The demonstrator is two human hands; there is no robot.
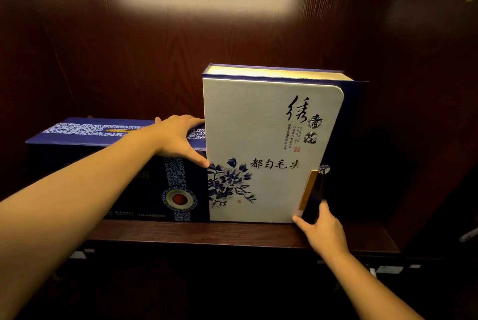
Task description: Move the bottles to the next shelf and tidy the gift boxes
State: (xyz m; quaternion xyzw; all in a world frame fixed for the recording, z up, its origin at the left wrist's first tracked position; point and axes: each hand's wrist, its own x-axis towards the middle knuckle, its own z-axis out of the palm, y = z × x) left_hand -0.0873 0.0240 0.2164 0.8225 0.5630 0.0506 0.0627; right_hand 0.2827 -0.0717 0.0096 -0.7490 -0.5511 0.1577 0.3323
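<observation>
Our left hand (178,136) lies flat, fingers spread, on the dark blue gift box (108,169) lying lengthwise; touching its right end stands the white tea box (258,138), upright, our right hand (323,229) pinching its lower right corner.

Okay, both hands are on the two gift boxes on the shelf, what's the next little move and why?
Probably nudge the white box back with the right hand while the left hand steadies the blue box. The white front looks slightly proud of the blue one, so this should line them up.
</observation>
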